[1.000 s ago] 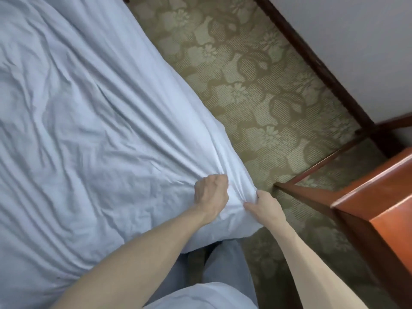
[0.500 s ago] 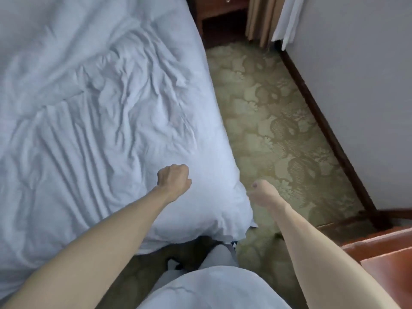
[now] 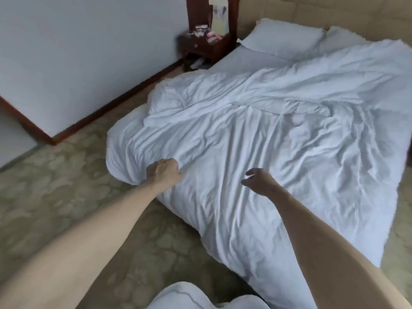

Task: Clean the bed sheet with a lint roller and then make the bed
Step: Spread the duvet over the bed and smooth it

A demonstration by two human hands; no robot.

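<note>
- At the bed's near left corner, the left hand [image 3: 163,172] seems bunched around a fold of the bed sheet [image 3: 256,134], likely to tug it square, though blur leaves the pinch uncertain.
- Right hand [image 3: 259,181] hovers just above the sheet near the foot edge, fingers loosely curled and holding nothing, poised for a second hold.
- Sheet lies rumpled across the bed, below the pillows [image 3: 281,39] at the head edge.
- No lint roller shows.

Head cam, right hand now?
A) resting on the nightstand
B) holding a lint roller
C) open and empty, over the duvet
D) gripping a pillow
C: the right hand has its fingers spread and loosely curled with nothing in them, out over the rumpled white duvet; no lint roller is in view.
</note>
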